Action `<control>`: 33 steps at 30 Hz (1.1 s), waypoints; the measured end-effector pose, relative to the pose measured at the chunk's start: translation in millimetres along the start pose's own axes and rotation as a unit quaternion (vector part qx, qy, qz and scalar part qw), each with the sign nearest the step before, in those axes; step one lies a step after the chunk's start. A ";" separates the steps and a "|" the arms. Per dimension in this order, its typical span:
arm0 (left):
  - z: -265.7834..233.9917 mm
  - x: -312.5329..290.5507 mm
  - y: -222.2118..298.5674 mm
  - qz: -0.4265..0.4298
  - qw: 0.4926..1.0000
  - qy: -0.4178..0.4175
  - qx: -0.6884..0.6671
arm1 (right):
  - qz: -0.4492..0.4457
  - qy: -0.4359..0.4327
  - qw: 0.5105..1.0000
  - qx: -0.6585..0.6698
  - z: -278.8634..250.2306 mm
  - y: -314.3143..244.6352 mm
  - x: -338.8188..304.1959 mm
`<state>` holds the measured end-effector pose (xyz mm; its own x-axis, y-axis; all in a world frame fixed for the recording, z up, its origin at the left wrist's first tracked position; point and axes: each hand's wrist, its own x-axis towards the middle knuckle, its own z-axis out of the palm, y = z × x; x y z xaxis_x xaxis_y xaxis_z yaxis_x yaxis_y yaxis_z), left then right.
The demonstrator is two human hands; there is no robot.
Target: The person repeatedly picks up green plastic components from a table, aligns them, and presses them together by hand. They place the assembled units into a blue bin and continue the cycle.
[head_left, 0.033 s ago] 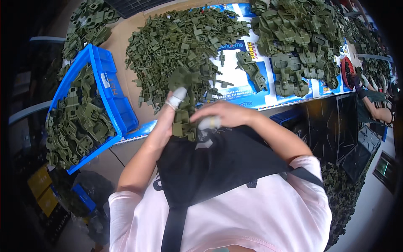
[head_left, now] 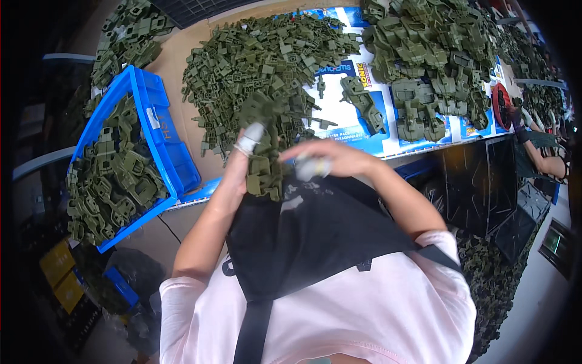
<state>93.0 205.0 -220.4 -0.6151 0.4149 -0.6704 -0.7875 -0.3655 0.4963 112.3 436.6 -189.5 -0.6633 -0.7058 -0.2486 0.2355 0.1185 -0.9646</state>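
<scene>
In my left hand (head_left: pixel 237 162), whose thumb is wrapped in white tape, is a long olive-green plastic part (head_left: pixel 265 173). It looks like a moulded toy vehicle body, held upright in front of my black apron (head_left: pixel 315 236); its far end is blurred. My right hand (head_left: pixel 330 159) is at the part's right side, with one finger reaching to its edge. White wrapping also covers a digit of that hand. Motion smears those fingers, so whether they grip anything small is unclear. Just beyond my hands spreads a heap of small green plastic pieces (head_left: pixel 254 67).
A blue bin (head_left: pixel 176 155) of larger green parts stands tilted at left. Stacked green bodies (head_left: pixel 433 54) cover the table's right side, and one loose body (head_left: pixel 364 103) lies on blue-and-white printed card (head_left: pixel 336 112). Far right, a gloved person (head_left: pixel 533 145) works beside a red basket (head_left: pixel 501 106).
My right hand has shifted slightly right and its wrapped digit has moved up a little. The green part remains in my left hand, almost in the same place.
</scene>
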 end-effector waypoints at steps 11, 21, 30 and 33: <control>7.4 7.8 33.2 0.198 0.977 0.043 0.066 | -0.027 0.454 0.880 0.139 -14.4 51.8 -28.0; 17.2 10.0 5.8 0.312 0.943 0.046 0.108 | -0.008 0.301 0.938 -0.169 56.2 -16.6 24.1; 4.1 1.5 11.2 0.354 0.935 0.016 -0.020 | -0.067 0.291 0.910 0.287 37.7 -2.6 20.3; 13.8 -0.2 2.4 0.352 0.933 0.065 -0.048 | 0.059 0.108 0.840 0.529 52.2 9.2 33.1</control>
<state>90.7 215.5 -211.5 -0.9632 -0.0591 -0.2623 -0.1796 -0.5849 0.7910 129.6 377.8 -202.0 -0.6769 -0.5767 -0.4574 0.7326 -0.5877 -0.3432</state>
